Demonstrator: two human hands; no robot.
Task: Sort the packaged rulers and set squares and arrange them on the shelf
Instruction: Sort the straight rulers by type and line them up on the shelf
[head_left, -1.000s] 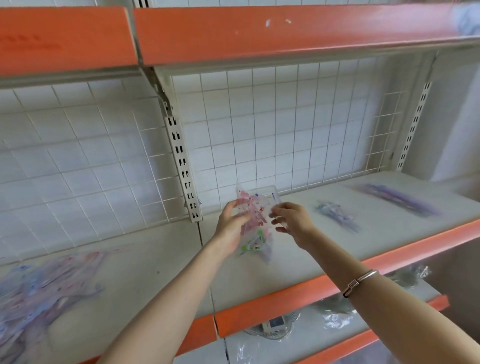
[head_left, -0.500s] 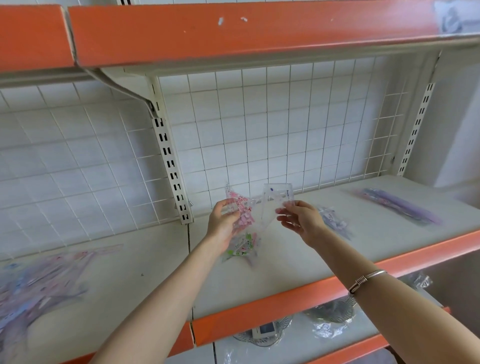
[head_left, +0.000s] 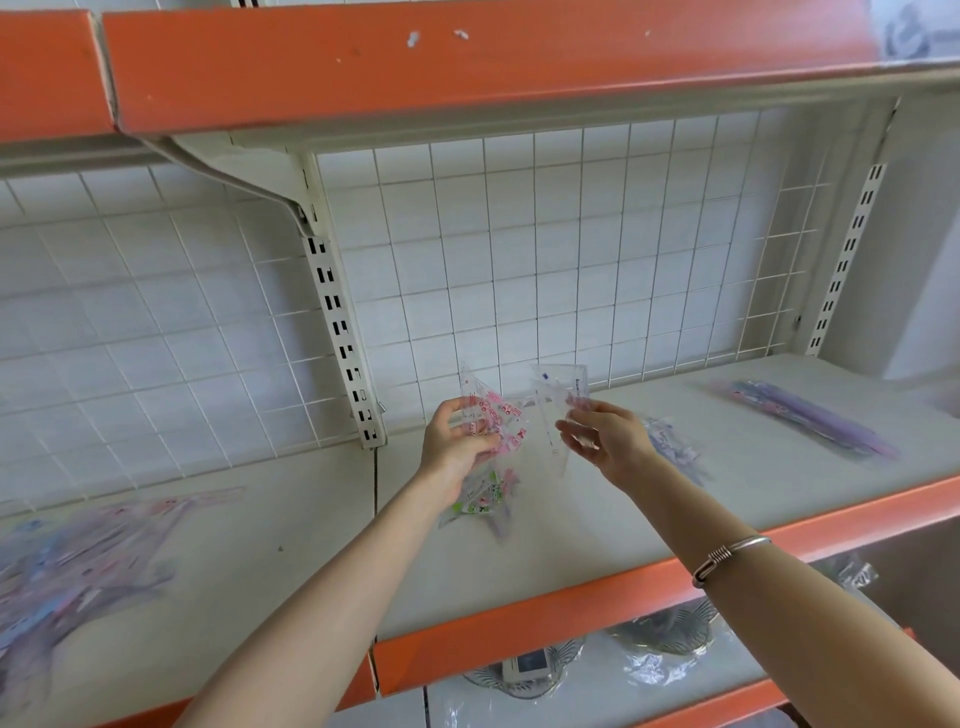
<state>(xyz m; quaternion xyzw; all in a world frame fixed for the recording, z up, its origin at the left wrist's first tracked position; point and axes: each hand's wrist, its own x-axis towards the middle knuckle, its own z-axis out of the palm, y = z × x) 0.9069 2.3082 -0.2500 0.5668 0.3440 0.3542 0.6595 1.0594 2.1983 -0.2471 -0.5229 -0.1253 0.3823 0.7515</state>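
Observation:
My left hand (head_left: 453, 447) grips a bunch of clear packaged set squares with pink and green print (head_left: 491, 415), held above the white shelf board (head_left: 571, 519). My right hand (head_left: 605, 434) pinches a single clear packaged set square (head_left: 558, 400) just to the right, apart from the bunch. A small packet with purple print (head_left: 675, 449) lies flat on the shelf behind my right wrist. Long purple packaged rulers (head_left: 810, 418) lie at the shelf's right end. A heap of mixed packets (head_left: 78, 566) covers the left shelf section.
A white wire grid (head_left: 519, 260) backs the shelf and a slotted upright (head_left: 343, 338) divides the two sections. The orange shelf above (head_left: 467, 57) hangs close overhead. Below the orange front lip (head_left: 571, 613), bagged items (head_left: 660, 644) sit on the lower shelf.
My right hand has pulled one clear set square out of the bunch and moved it right. The view has shifted slightly to the right.

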